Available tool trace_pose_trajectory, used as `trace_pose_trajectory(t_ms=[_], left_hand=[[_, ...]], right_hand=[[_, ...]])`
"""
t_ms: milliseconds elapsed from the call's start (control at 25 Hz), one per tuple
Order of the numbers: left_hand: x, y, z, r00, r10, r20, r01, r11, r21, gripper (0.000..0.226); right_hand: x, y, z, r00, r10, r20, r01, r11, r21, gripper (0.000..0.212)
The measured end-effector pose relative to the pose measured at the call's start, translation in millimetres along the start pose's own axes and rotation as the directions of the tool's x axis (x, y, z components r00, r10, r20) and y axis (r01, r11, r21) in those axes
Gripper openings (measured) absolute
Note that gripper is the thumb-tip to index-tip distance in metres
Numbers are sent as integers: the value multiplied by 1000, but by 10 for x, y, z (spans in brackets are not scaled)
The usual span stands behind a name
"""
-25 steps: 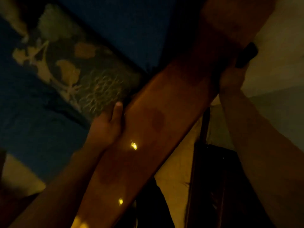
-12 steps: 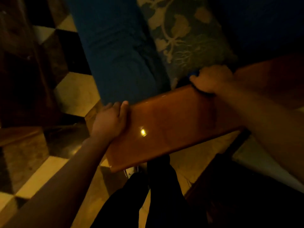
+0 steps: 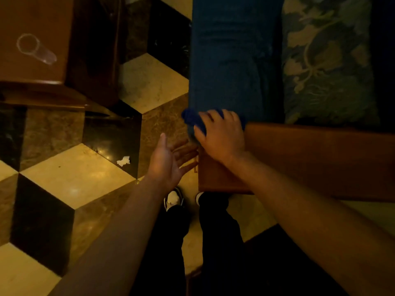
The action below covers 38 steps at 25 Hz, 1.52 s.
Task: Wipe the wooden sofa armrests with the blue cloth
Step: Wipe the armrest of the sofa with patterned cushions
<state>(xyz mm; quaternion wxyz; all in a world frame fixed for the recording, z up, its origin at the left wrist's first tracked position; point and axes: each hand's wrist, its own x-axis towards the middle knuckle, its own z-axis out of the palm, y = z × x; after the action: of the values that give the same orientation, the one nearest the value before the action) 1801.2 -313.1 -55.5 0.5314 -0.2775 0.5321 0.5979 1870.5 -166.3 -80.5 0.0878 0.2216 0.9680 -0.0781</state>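
With the right hand (image 3: 221, 137) pressing the blue cloth (image 3: 193, 118) at the armrest (image 3: 310, 159) end and the left hand (image 3: 168, 161) spread empty, the cloth may slide off onto the floor (image 3: 81, 178).

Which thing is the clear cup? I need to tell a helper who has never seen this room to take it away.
Find the brown wooden cabinet top at the far left, across the checkered floor from the blue sofa. The clear plastic cup lies on its side there. It is the only see-through thing, unlike the white scrap on the floor.
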Motion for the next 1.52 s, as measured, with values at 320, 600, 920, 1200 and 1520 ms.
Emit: trace_pose_trajectory(t_ms=[320,600,920,1200,1520], left_hand=[[-529,-419,-136,974,-164,-156,209,916,343,64],[-616,-847,453,926,301,227,-336,386,859,51],[-265,-2121,2506,643,84,761,-662,-439,608,34],[-65,-2920,3869,512,-84,855,-538,-807,243,48],[-302,-2800,3387,640,-88,763,-510,-791,337,48]], right_hand=[[-1666,256,484,985,-167,40,170,981,-97,90],[-2419,2068,370,905,423,35,-424,898,119,75],[-3050,3742,425,297,954,-26,-783,259,565,74],[-3085,5232,235,-194,832,520,-71,-540,838,71],[-3105,5137,49,-141,825,547,-245,-565,788,68]])
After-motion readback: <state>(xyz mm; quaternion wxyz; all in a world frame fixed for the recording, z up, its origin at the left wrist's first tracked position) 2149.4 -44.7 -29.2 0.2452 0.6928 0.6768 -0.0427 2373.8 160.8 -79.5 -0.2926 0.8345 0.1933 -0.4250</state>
